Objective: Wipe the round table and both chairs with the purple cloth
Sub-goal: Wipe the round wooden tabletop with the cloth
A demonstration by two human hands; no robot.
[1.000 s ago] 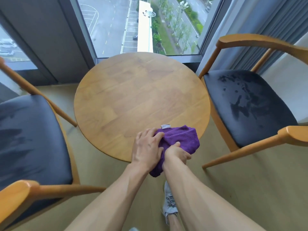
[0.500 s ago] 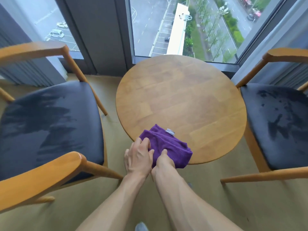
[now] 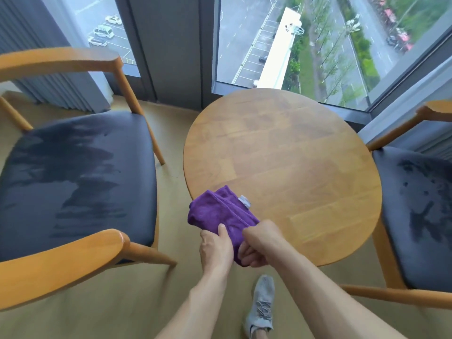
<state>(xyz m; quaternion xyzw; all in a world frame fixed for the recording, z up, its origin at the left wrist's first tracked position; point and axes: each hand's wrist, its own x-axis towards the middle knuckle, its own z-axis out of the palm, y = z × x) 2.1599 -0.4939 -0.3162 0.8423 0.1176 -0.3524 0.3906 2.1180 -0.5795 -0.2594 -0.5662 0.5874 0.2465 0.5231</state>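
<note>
A folded purple cloth with a small white tag lies over the near left edge of the round wooden table. My left hand grips the cloth's near end, thumb on top. My right hand has its fingers curled round the same end from the right. The left chair has a dark seat with wet-looking streaks and wooden arms. Only part of the right chair shows, its dark seat also marked with darker patches.
A tall window stands right behind the table, with a dark frame post to its left. Grey curtains hang behind the left chair. My grey shoe stands on the tan floor below the table's near edge.
The view has swung left, so the left chair fills more of the frame. The cloth has slid left along the table's near edge, and both hands have gathered its near end.
</note>
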